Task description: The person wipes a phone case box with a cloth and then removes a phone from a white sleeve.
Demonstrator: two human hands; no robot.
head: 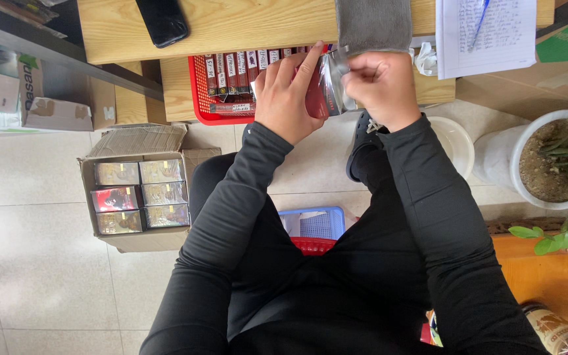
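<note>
My left hand [288,93] grips a small red packet [318,97] from its left side. My right hand [384,87] pinches the clear shiny wrapper [334,80] on the packet's right edge. Both hands hover just in front of a red plastic basket [200,98] that holds a row of similar red packets [236,73] standing on edge. The basket sits on a lower wooden shelf under the wooden table top [244,25]. Black sleeves cover both my arms.
An open cardboard box [138,197] of shiny packets stands on the tiled floor at left. A black phone [162,21], a grey cloth [373,25] and a written sheet [484,33] lie on the table. A potted plant [547,158] stands right; blue and red baskets [317,227] sit between my legs.
</note>
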